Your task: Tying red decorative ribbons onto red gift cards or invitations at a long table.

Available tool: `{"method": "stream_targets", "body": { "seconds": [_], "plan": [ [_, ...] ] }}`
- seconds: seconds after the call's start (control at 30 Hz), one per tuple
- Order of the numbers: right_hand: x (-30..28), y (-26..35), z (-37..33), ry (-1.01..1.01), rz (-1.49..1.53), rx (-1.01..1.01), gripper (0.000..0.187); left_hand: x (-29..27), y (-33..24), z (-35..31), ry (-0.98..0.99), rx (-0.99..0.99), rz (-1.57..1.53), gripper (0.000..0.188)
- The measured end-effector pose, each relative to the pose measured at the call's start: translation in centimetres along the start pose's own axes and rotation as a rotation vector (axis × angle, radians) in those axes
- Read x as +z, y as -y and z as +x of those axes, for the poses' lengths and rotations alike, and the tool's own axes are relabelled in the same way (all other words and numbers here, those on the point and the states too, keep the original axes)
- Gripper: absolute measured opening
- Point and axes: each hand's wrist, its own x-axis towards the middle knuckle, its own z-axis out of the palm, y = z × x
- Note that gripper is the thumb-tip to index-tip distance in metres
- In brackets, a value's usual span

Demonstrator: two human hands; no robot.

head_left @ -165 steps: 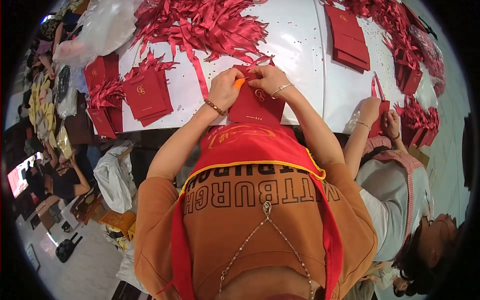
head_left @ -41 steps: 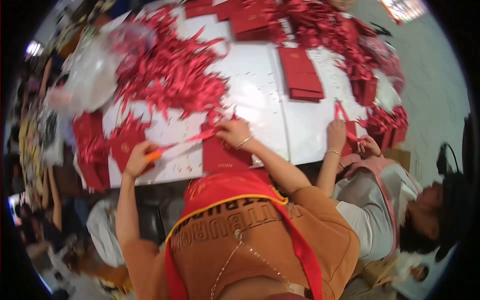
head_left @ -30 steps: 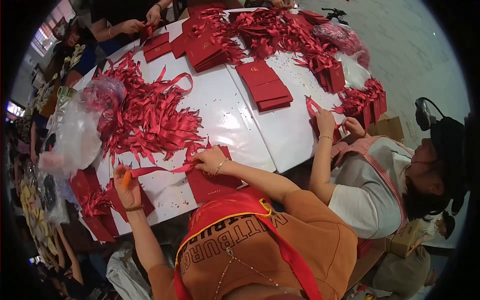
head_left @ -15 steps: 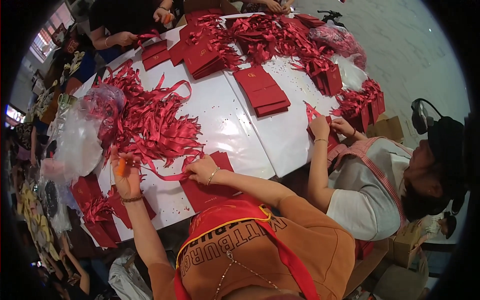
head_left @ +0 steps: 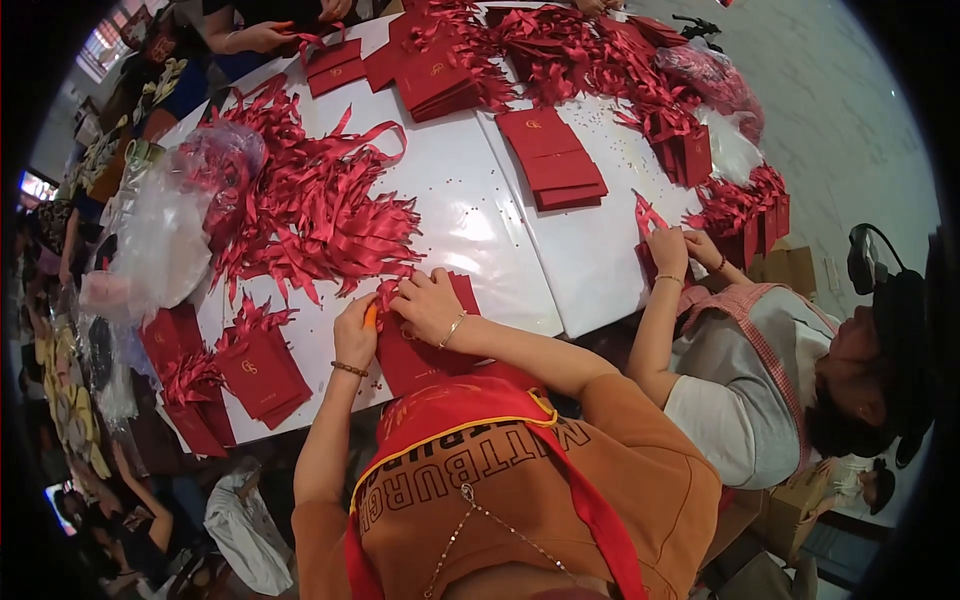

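In front of me, a red paper bag (head_left: 415,362) lies at the table's near edge, with more red bags beneath it. My right hand (head_left: 432,310) rests on its upper part, fingers bent over a red ribbon (head_left: 386,294) by the bag's top edge. Close beside it, my left hand (head_left: 356,332) is closed around a small orange tool (head_left: 370,317); its tip is hidden. Beyond both hands spreads a big heap of loose red ribbons (head_left: 320,210). Left of my left hand lies a stack of ribboned red bags (head_left: 262,372).
Clear plastic bags (head_left: 160,240) lie at the table's left. A flat stack of red bags (head_left: 552,160) sits mid-table, with further bags and ribbons (head_left: 560,50) behind. A co-worker's hands (head_left: 675,250) work at right; another person's hand (head_left: 265,37) is across the table.
My left hand has come down and right, from beside the ribbon heap to the bag, its fingers closing around the orange tool. My right hand stays on the bag. The whole view has shifted slightly.
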Motion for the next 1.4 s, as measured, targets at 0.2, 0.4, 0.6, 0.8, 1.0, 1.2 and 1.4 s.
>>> {"method": "stream_targets", "body": {
  "seconds": [0.2,0.4,0.6,0.8,1.0,1.2,1.4],
  "plan": [
    [-0.3,-1.1,-2.3,-0.063,0.041,0.052,0.025,-0.2,0.6,-0.9,-0.013,0.054,0.055,0.021],
    [0.2,-3.9,-2.7,0.044,0.355,0.245,0.023,1.0,0.4,-0.3,0.031,0.076,0.073,0.024],
    [0.4,-5.2,-4.0,0.084,0.496,0.368,0.025,0.0,0.6,0.4,-0.128,0.139,0.055,0.02],
    [0.6,-5.4,-4.0,0.208,0.584,0.473,0.026,1.5,-4.0,-1.9,0.017,0.172,0.172,0.02],
    [0.9,-5.4,-3.4,0.294,0.861,0.621,0.028,5.1,-3.4,-2.3,0.043,-0.028,-0.112,0.014],
    [0.6,-5.4,-3.1,0.303,0.906,0.623,0.027,5.6,-2.8,-1.7,0.084,-0.185,-0.234,0.012],
    [0.5,-5.5,-3.2,0.33,0.935,0.644,0.026,5.5,-2.8,-1.3,0.154,-0.211,-0.27,0.012]
  ]
}}
